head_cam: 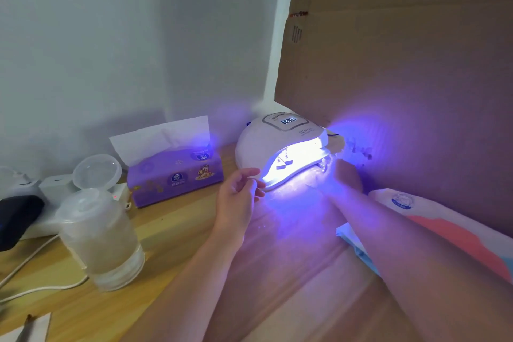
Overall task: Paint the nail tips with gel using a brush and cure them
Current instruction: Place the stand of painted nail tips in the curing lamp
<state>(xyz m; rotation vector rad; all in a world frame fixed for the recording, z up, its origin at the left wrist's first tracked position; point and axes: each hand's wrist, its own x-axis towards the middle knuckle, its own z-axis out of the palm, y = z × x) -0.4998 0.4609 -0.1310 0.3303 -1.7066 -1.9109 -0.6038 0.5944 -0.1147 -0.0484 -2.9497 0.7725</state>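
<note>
Nail tips [283, 161] inside lit lamp [280, 141]; left hand [238, 194] fingers relaxed, empty; right hand [348, 175] grasp unclear.

One curing lamp [280, 147], two nail tips [284, 162] inside, one tissue box [177, 178], one cup [100, 239], two hands [238, 194].

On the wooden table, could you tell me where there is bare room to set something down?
Bare wood lies on the table between the plastic cup and the left hand. The lit nail lamp mouth is crowded by both hands; the right hand reaches its right edge. The tissue box fills the back.
</note>
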